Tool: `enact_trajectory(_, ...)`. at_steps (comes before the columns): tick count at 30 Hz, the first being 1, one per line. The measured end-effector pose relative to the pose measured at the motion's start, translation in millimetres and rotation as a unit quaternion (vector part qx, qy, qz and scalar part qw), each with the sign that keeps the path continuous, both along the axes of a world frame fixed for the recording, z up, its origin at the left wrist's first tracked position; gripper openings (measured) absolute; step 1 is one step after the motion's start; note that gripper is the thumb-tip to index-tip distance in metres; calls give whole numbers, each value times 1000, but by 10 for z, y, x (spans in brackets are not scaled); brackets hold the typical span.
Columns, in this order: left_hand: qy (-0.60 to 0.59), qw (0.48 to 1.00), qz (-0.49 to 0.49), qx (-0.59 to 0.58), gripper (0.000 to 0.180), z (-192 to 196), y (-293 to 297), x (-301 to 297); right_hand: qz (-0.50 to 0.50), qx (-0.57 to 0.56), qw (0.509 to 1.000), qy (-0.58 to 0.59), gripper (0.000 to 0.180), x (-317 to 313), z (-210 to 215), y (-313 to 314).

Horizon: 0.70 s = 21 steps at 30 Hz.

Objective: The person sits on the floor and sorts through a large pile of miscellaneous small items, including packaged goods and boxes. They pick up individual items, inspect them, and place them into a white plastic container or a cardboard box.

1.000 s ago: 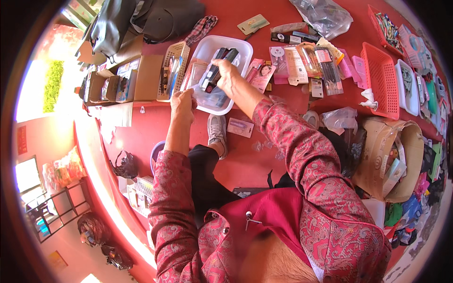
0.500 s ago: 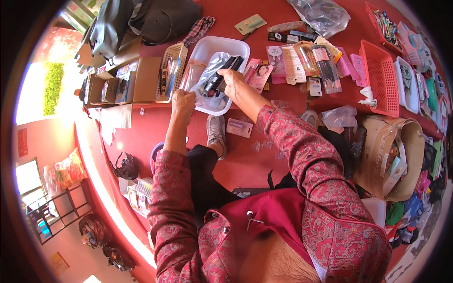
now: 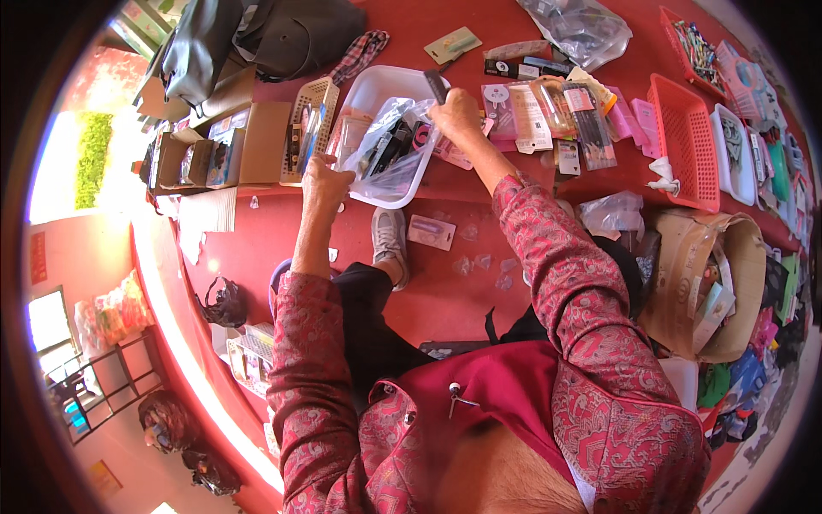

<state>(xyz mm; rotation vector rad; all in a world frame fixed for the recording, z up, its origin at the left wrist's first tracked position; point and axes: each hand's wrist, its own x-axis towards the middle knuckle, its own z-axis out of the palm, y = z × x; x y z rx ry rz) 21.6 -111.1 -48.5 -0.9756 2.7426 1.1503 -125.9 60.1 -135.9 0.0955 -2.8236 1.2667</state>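
A white plastic tub point(image 3: 413, 193) stands at the table's near edge. Inside it lies a clear plastic bag point(image 3: 370, 186) with several black slim items point(image 3: 392, 147) in it and a pink-and-black round piece at their right. My left hand point(image 3: 324, 178) is closed at the tub's left side, pinching the bag's edge. Beyond the tub's right rim, my right hand point(image 3: 460, 116) grips a slim black stick-shaped item point(image 3: 436, 86) that points up and away; its exact kind is unclear. Packaged cosmetics point(image 3: 533, 117) lie just right of that hand.
A beige basket point(image 3: 310, 111) of slim packages and an open cardboard box point(image 3: 261, 146) stand left of the tub. Farther right are a red basket point(image 3: 683, 141) and a white tray point(image 3: 733, 158). Dark bags point(image 3: 300, 38) sit at the back; a large carton point(image 3: 704, 287) is beside me.
My right hand has drawn a black item out of the bag and moved up and right, past the tub's rim. The bag now spreads wider; my left hand has barely shifted.
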Motion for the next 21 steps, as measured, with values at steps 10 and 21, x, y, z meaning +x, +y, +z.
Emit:
enact_trajectory(10,-104,975,-88,-175,19,-218,-274,-16,68,21,996,-56,26,-99,151,-29)
enact_trajectory(21,166,931,192,264,15,-4,-237,-56,257,-263,894,-257,11,-354,873,17)
